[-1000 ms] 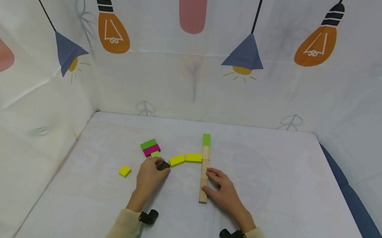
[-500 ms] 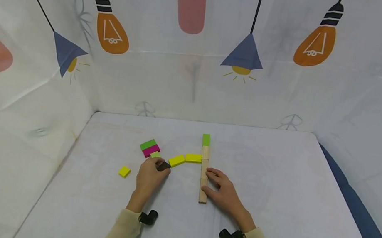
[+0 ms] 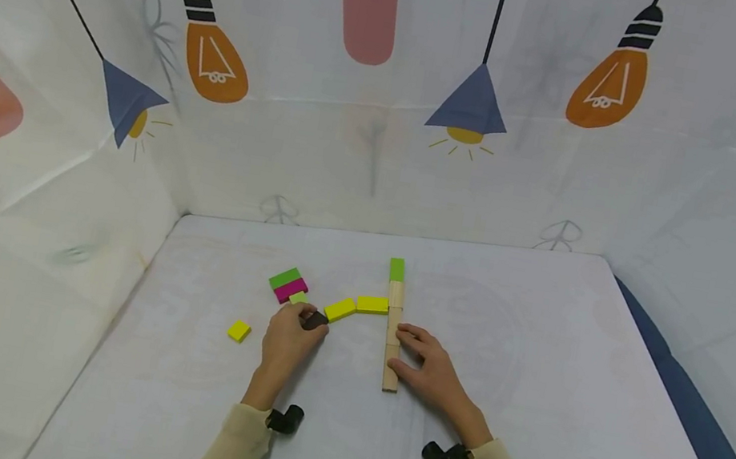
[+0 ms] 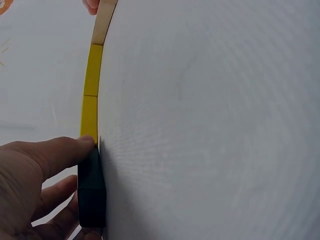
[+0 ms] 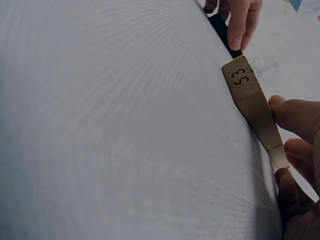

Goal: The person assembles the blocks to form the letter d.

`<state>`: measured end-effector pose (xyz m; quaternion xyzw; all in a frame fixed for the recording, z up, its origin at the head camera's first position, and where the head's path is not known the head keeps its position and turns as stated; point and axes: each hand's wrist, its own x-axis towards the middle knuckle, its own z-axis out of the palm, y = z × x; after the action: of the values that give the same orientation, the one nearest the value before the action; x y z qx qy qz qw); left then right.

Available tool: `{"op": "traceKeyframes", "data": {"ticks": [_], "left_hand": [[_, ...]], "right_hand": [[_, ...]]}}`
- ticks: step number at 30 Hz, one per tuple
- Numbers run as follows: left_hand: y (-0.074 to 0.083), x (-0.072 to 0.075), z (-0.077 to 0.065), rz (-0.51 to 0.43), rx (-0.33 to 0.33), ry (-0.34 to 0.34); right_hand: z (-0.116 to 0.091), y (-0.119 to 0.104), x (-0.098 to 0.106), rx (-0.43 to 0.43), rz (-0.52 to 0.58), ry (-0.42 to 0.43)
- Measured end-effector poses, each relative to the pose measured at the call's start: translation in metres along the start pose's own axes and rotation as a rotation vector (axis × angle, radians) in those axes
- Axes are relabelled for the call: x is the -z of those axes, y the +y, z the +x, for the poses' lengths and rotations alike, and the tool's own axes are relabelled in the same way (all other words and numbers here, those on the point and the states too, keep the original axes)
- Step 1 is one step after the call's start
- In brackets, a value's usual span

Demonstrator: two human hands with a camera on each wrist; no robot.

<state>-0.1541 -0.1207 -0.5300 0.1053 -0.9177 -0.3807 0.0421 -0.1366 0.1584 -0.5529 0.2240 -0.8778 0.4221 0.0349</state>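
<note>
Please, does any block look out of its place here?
Perhaps the lone yellow block: it lies apart, left of the left hand, while two other yellow blocks meet end to end. Nothing looks damaged.

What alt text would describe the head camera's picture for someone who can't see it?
A person's left hand holds a black block beside two yellow blocks leading to a row of wooden blocks touched by the right hand. A separate yellow block lies further left on the white table.
</note>
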Motion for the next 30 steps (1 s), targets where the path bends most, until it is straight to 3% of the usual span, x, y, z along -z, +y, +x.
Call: {"op": "traceKeyframes", "data": {"ticks": [19,30], "left_hand": [[-0.001,0.005,-0.002,-0.034,-0.011,0.001],[-0.008,0.028,0.005,-0.047,-0.14,0.02]], "right_hand": [[0.0,0.0,0.001,-0.01,0.003,-0.017],[0.0,0.001,0.001,-0.002,0.003,-0.011]]}}
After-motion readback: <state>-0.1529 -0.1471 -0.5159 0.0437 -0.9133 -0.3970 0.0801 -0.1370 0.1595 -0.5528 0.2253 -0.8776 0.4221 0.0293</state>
